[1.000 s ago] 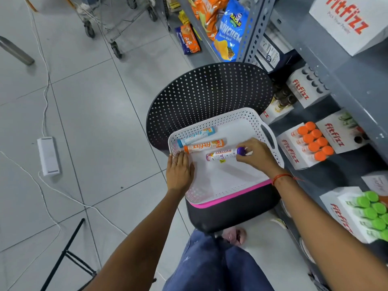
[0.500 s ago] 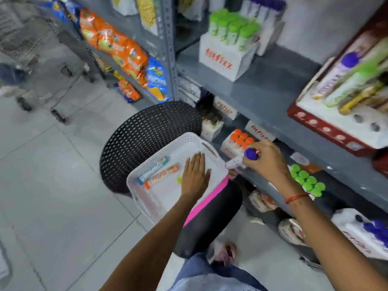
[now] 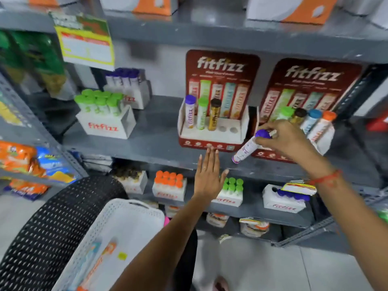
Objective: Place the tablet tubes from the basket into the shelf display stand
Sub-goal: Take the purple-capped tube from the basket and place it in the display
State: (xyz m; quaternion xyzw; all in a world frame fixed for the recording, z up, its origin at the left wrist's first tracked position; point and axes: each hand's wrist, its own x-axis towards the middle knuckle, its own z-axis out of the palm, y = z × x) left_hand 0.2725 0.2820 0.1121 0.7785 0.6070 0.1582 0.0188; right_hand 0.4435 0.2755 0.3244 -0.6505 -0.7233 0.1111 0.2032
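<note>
Right hand: your right hand (image 3: 287, 141) pinches the purple-capped tube (image 3: 248, 148) by its cap, base tilted down-left, so the bottom can lead into a hole
Tube: in the air just before the right stand (image 3: 310, 85), whose purple slot your hand hides
Left hand: your left hand (image 3: 209, 175) is flat, fingers spread, holding nothing, near the shelf (image 3: 147, 143) edge below the left stand (image 3: 212, 133), likely to steady you
Left stand: three tubes upright, two holes free
Basket: the basket (image 3: 117, 223) on the chair (image 3: 52, 217) holds an orange tube (image 3: 100, 261) and a blue tube (image 3: 88, 257), lying flat for easy picking
</note>
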